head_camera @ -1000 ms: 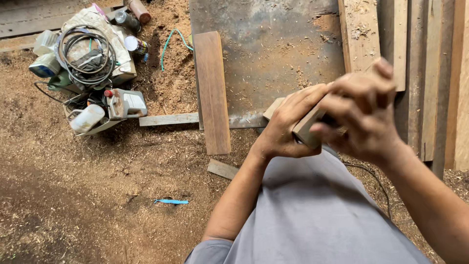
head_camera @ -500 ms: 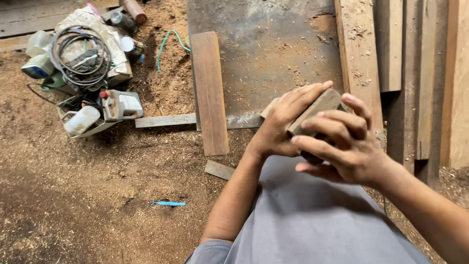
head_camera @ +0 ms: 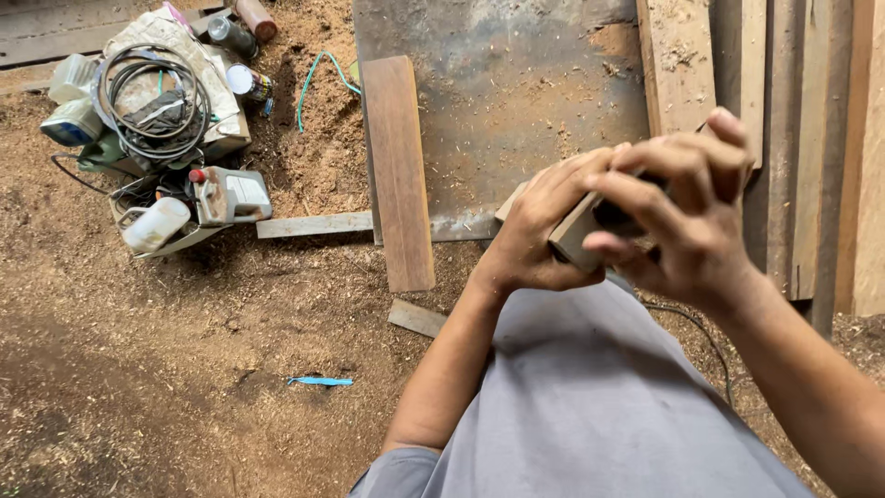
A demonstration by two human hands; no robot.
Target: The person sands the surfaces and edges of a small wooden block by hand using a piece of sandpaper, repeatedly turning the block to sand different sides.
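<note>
Left hand [head_camera: 539,235] wraps a small wooden block [head_camera: 573,235] at 3 o'clock | right hand [head_camera: 687,217] pinches its far end, something dark beneath | brown plank [head_camera: 398,171] on sawdust at 11 | coiled cable [head_camera: 152,97] at 10

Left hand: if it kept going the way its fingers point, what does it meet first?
The left hand already grips the small wooden block; its fingers point right, so it would probably first meet the right hand, which holds the same block.
</note>
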